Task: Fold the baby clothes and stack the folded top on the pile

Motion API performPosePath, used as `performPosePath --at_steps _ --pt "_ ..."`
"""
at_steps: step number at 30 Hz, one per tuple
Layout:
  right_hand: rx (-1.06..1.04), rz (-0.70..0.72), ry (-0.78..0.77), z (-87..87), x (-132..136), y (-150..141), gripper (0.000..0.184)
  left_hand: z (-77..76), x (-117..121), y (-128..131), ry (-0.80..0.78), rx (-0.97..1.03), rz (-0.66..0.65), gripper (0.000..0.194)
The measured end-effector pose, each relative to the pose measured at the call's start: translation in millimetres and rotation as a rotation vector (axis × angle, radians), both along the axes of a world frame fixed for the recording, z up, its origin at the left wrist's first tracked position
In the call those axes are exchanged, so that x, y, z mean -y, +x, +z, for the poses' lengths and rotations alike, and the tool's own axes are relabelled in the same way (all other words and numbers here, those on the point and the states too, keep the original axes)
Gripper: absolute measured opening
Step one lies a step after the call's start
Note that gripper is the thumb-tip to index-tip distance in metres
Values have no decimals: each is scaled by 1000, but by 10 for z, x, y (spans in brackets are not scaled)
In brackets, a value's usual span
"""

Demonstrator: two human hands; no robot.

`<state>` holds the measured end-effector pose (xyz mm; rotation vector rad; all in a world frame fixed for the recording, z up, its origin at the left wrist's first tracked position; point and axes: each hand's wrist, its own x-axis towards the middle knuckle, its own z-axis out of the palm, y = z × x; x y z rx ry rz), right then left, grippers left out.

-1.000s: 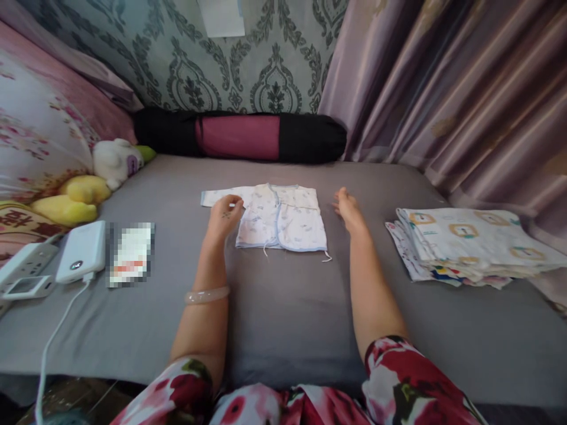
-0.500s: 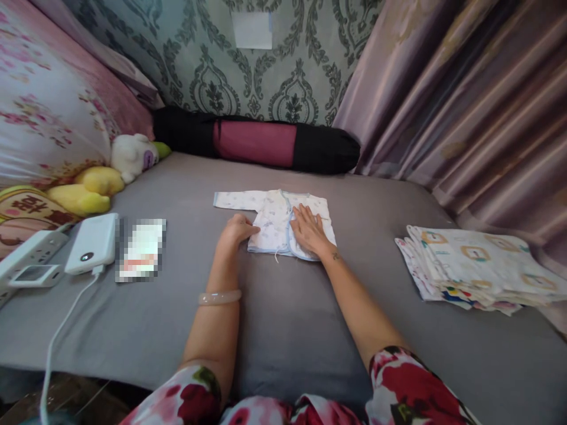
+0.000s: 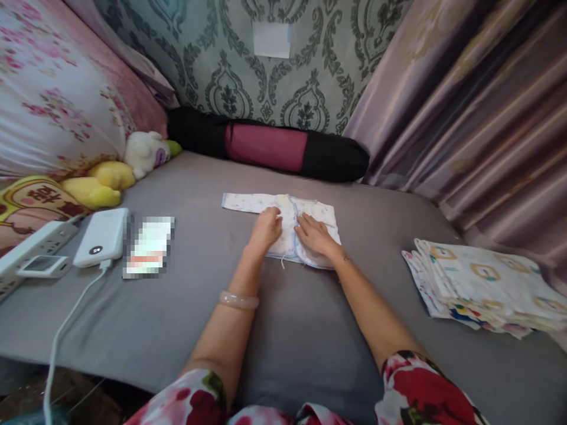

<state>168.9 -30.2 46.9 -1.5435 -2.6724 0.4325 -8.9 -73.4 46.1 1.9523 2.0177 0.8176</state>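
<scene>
A small white baby shirt [image 3: 248, 202] with blue trim lies flat on the grey bed sheet [image 3: 310, 319], one sleeve stretched out to the left. My left hand [image 3: 266, 228] rests on the shirt's left half, fingers together and laid flat. On the shirt's right half lies my right hand [image 3: 313, 234], palm down with the fingers spread. The two hands almost touch at the shirt's front opening. A pale bangle [image 3: 239, 300] sits on my left wrist.
A stack of folded patterned cloths [image 3: 482, 283] lies at the right near the curtain [image 3: 465, 106]. At the left are a white power bank [image 3: 101, 237] with its cable, a power strip [image 3: 31, 245], a blurred card [image 3: 149, 246] and soft toys [image 3: 110, 177]. A black-and-pink bolster [image 3: 270, 144] lies along the wall.
My right hand came in from the bare sheet onto the shirt's right half. My left hand slid from the shirt's left edge toward its middle. The view shifted rightward.
</scene>
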Motion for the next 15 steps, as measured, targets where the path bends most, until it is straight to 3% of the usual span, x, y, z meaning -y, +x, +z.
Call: performPosePath --at_steps 3,7,12,15 --pt "-45 -29 62 170 -183 -37 45 -119 -54 226 18 -46 -125 33" --pt "-120 -80 122 308 -446 -260 40 -178 -57 302 -108 -149 -43 44" --pt "-137 2 77 306 -770 -767 36 -174 -43 238 -166 -181 24 46" --pt "-61 -22 52 278 -970 -1046 36 -191 -44 227 -161 -186 30 47"
